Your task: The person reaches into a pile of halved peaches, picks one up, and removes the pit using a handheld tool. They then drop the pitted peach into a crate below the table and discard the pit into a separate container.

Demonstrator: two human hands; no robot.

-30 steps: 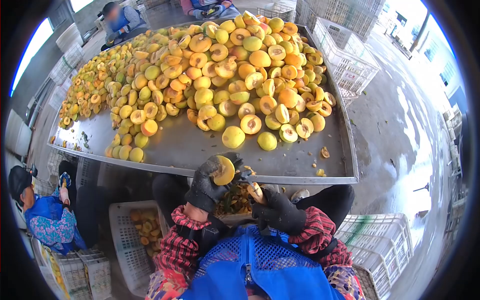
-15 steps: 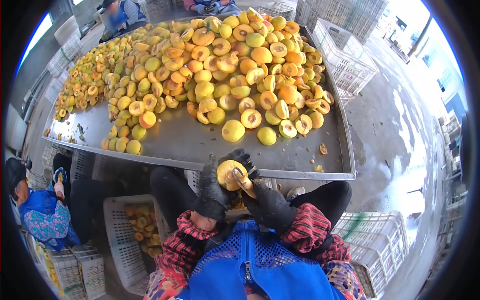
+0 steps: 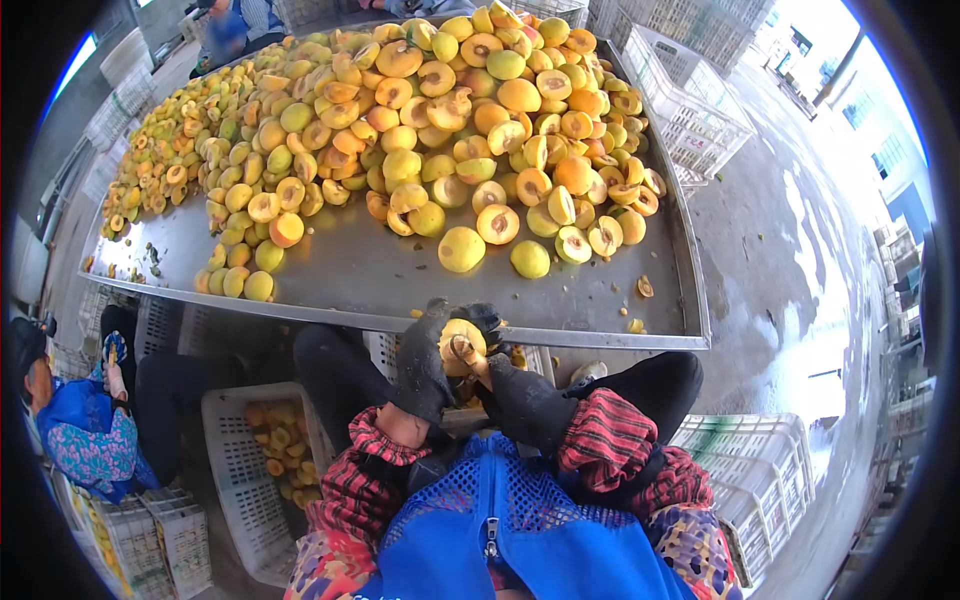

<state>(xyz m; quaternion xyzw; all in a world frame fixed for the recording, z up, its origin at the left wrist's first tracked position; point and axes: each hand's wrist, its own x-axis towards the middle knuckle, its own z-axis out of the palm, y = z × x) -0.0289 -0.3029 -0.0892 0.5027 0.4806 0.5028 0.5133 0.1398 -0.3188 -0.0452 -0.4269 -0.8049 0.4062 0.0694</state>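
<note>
My left hand [image 3: 424, 365], in a dark, dirty glove, is wrapped round a yellow peach half [image 3: 461, 338] with its cut face turned up toward me. Also gloved in black, my right hand [image 3: 530, 398] grips a small pitting tool [image 3: 472, 354] whose curved end is at the middle of the cut face. Whether the stone is still in it cannot be made out. Both hands are just off the near edge of a metal table [image 3: 600, 318], above my lap. A large heap of peach halves [image 3: 400, 160] covers much of that table.
A white crate [image 3: 222, 440] holding peach halves stands by my left leg. Another crate [image 3: 385, 350] is partly hidden under my hands. White crates [image 3: 750, 480] stand at my right and back right [image 3: 690, 120]. A co-worker [image 3: 90, 420] sits at the left; other people are across the table.
The tool's tip has moved deeper toward the middle of the peach half, and my right hand has come slightly nearer my left. The whole view has shifted a little.
</note>
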